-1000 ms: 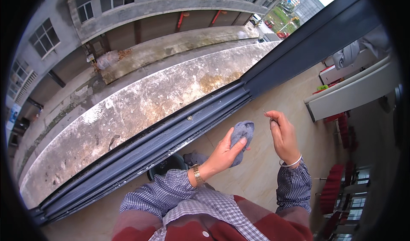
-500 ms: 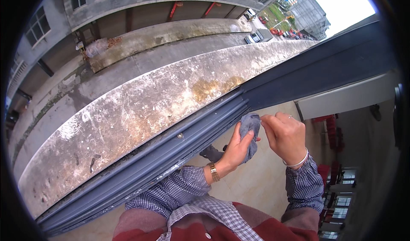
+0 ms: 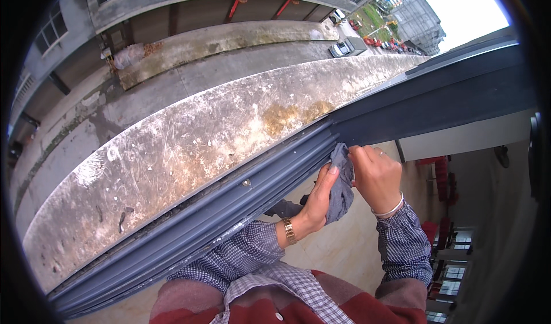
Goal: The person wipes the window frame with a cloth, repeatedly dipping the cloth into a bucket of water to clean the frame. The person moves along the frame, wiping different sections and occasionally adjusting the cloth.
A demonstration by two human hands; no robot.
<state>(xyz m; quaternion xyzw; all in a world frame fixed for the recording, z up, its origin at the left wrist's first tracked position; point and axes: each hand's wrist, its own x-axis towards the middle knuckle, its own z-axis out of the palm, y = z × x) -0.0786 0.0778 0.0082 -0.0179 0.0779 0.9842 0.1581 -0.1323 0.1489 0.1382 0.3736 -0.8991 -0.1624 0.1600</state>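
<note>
A grey building (image 3: 201, 5) is seen beyond a stained concrete ledge (image 3: 189, 129). The ledge is bordered along its near edge by a dark blue window track (image 3: 195, 218), which is met at its upper right end by a wide dark post (image 3: 436, 97). Below the track's near edge, a pale floor (image 3: 313, 249) is seen.

Both forearms are covered by checked sleeves (image 3: 404, 241). The right hand (image 3: 376, 175) is held just beside the track's right end, its fingers curled together against the cloth's right edge; whether the cloth is pinched by them cannot be told. The cloth (image 3: 342, 195), grey and crumpled, is held up over the floor, near the track's right end. It is clamped in the left hand (image 3: 317, 206), the thumb pressed on its near face and the other fingers mostly hidden behind it.

A gold watch (image 3: 289, 231) is worn on the left wrist, a pale bangle (image 3: 389, 207) on the right. Near the middle of the track, a small screw (image 3: 247, 183) is seen.
</note>
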